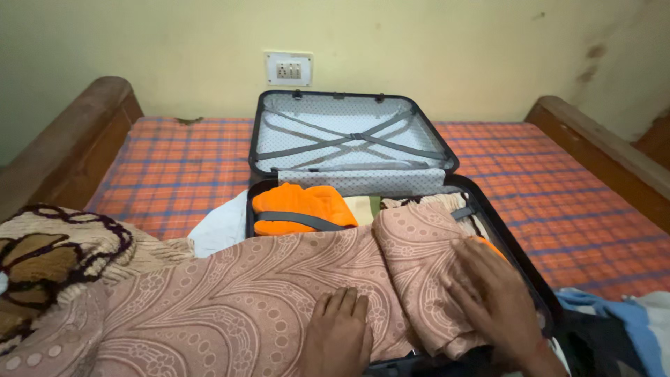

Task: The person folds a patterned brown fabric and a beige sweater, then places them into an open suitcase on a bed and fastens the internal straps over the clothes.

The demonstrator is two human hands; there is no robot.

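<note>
An open dark suitcase (520, 255) lies on a bed, its lid (352, 136) with grey crossed straps leaning towards the wall. A pink patterned cloth (265, 293) drapes over the near half of the case and spills out to the left. My left hand (338, 331) lies flat on this cloth near the bottom edge. My right hand (495, 300) presses flat on a folded part of the same cloth inside the case. An orange folded garment (300, 202) sits under a grey strap at the case's back left.
The bed has an orange and blue checked sheet (174, 167) and wooden side rails (66, 146). A brown and cream blanket (49, 258) lies at the left. White cloth (223, 227) shows beside the case. Blue and dark clothes (614, 321) lie at the right.
</note>
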